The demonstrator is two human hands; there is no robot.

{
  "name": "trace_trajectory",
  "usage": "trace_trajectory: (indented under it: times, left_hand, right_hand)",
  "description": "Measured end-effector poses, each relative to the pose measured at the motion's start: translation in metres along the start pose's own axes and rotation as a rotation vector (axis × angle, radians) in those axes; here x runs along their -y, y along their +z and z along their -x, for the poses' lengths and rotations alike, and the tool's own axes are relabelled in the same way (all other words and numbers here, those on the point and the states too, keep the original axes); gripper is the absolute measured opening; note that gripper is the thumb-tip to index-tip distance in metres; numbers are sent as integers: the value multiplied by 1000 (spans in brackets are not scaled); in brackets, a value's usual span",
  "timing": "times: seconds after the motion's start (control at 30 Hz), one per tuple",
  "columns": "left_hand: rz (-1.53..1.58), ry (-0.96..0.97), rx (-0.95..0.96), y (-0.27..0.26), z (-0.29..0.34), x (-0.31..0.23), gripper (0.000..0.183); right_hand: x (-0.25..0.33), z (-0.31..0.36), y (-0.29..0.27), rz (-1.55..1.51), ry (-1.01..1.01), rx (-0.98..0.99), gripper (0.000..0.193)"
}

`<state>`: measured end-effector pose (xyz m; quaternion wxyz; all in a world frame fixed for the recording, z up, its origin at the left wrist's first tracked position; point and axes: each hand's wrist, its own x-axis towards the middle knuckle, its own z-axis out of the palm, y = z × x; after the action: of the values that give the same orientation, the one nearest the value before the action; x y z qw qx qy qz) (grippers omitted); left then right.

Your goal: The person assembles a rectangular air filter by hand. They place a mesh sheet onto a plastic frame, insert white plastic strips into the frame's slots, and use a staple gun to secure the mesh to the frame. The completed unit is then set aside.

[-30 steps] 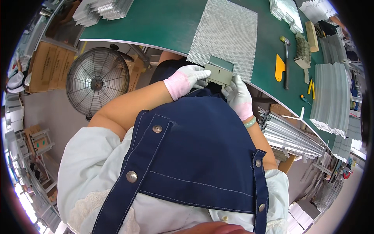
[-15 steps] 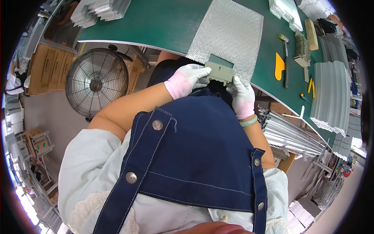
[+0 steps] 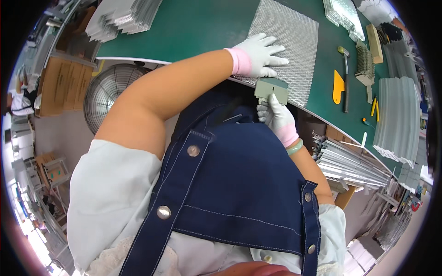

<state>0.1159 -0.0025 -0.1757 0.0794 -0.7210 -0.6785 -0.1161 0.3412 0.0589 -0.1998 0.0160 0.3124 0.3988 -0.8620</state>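
Mesh sheet lies on the green table, left hand spread flat on its near corner. Right hand grips a grey block at the mesh's near edge. Brown cardboard boxes stand on the floor far left.

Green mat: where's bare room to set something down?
Free: green mat between the stacked sheets and the mesh sheet under the left hand. Crowded: right end, around the yellow scraper and hammer.

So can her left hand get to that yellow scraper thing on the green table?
Probably yes. The left hand lies flat on the silver mesh sheet, and the yellow scraper is just past the sheet's right edge on the green table. Only flat mesh lies between them, though she would have to stretch.
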Motion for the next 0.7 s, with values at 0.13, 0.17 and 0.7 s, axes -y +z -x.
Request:
trace_trajectory:
  times: [0.13,0.17,0.7]
  left_hand:
    - [51,-47,7,-3,-2,3,49]
    - [77,-46,39,-2,-5,6,49]
    - [24,-101,48,-1,-36,2,73]
  right_hand:
    - [7,-4,32,-15,-105,-199,43]
    - [8,-5,28,-24,-91,-179,43]
    - [6,-13,20,-45,6,-269,49]
